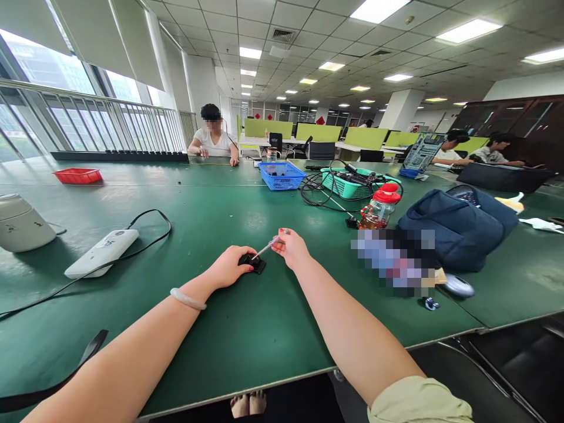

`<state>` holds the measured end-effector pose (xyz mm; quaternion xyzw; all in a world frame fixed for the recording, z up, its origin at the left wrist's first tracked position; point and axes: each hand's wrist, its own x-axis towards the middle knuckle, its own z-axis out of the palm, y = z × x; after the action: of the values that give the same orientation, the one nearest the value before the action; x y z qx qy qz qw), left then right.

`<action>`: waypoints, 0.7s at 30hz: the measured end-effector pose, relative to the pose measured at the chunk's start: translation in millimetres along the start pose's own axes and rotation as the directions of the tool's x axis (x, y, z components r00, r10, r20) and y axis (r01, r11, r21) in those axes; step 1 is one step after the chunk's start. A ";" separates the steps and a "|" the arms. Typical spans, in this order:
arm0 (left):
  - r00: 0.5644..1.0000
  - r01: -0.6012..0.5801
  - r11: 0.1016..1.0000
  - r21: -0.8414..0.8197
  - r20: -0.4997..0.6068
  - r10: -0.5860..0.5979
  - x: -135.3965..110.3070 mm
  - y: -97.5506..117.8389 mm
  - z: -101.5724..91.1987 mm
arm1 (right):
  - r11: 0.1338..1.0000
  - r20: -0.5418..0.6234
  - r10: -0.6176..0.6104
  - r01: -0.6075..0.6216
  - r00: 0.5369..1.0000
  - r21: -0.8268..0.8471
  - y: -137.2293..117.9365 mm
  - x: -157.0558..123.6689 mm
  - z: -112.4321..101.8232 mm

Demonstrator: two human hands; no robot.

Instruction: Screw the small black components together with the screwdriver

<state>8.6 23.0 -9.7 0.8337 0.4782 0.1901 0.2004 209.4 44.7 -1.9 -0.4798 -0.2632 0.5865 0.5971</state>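
Observation:
My left hand [231, 265] is closed on a small black part [255, 262] that rests on the green table [247, 329]. My right hand [289, 247] grips a thin screwdriver [268, 247] with a clear handle, tilted down to the left. Its tip meets the top of the black part. A pale bangle [188, 299] sits on my left wrist.
A white power bank [102, 253] with a black cable lies at the left, a white appliance [22, 223] beyond it. A red-capped jar [379, 207], a dark blue bag [456, 226], blue [282, 175], green [352, 183] and red [78, 175] baskets stand farther off. Other people sit at the far tables.

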 end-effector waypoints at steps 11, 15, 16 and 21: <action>1.000 0.008 1.000 0.011 -0.025 -0.008 -1.9 4.5 -1.3 | 0.805 0.243 -0.555 0.587 0.795 -0.085 -8.1 -19.8 9.6; 0.999 0.011 1.000 0.025 -0.043 -0.010 -2.4 4.4 -0.2 | 0.672 0.359 -0.639 0.721 0.680 -0.170 -6.3 -33.6 14.3; 0.999 0.008 1.000 0.027 -0.049 -0.006 -2.5 4.4 0.0 | 0.637 0.391 -0.648 0.747 0.653 -0.192 -6.0 -37.3 15.3; 0.999 -0.014 1.000 0.025 -0.052 0.015 -3.1 4.8 0.5 | 0.423 0.525 -0.690 0.867 0.497 -0.265 -5.9 -50.6 16.9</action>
<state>10.9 18.0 -8.0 0.8343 0.4793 0.2074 0.1764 188.5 1.9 22.6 -0.3260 -0.6968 0.2172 0.6009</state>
